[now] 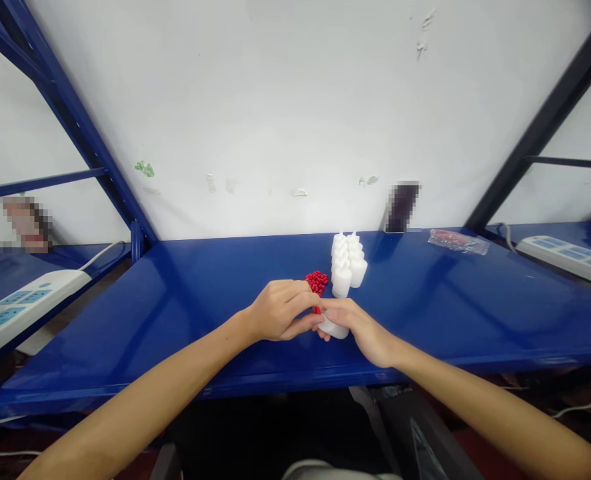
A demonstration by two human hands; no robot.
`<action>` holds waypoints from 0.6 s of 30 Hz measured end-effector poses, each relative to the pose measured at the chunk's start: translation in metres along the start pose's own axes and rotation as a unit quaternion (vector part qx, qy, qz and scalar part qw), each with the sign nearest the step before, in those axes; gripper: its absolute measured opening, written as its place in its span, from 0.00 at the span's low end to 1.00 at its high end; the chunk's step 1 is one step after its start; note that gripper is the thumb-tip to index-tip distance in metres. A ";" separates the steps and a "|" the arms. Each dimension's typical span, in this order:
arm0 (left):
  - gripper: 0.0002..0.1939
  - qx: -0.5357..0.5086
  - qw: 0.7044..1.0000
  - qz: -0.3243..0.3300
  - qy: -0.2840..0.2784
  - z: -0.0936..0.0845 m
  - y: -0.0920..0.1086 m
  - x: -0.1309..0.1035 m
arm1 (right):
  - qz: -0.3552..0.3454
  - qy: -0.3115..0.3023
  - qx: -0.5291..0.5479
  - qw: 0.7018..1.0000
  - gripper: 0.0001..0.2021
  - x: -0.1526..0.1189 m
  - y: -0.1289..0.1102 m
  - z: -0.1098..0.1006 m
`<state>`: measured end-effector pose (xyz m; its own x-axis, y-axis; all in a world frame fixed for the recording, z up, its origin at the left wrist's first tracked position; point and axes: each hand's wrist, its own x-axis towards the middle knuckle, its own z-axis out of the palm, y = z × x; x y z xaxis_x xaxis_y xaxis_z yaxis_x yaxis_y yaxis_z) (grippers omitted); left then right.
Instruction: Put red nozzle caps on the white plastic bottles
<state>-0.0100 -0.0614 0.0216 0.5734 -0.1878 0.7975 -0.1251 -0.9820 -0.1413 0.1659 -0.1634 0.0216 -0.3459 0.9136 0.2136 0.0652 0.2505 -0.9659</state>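
Observation:
Over the front of the blue table, my two hands meet. My right hand (368,330) is closed round a white candle-like piece (334,327), which lies tilted in its fingers. At that piece's left end, the fingers of my left hand (282,310) pinch a narrow red strip (317,309). Just beyond my left fingertips is a red cluster of small loops (317,281); whether it joins the strip is hard to tell. Behind my hands, several white candle-like pieces (342,280) stand upright in two close rows.
The blue table (215,267) runs back to a white wall. A blurred dark phone-like object (402,207) leans there, with a clear plastic bag (458,241) holding something red to its right. Power strips (25,303) flank the table, beyond the frame posts.

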 end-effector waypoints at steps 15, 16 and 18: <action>0.10 -0.027 0.999 -0.008 -0.043 -0.003 0.001 0.001 | 0.063 0.001 0.008 0.998 0.25 -0.001 -0.005 0.001; 0.10 -0.026 0.999 -0.007 -0.046 -0.003 0.001 0.001 | 0.064 0.001 0.005 0.998 0.25 -0.002 -0.005 0.001; 0.10 -0.025 0.999 -0.004 -0.048 -0.003 0.000 0.002 | 0.066 0.003 -0.004 0.998 0.25 -0.002 -0.005 0.001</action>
<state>-0.0117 -0.0619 0.0247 0.6486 -0.1839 0.7386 -0.1592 -0.9817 -0.1046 0.1651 -0.1668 0.0263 -0.3281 0.9408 0.0854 0.1180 0.1305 -0.9844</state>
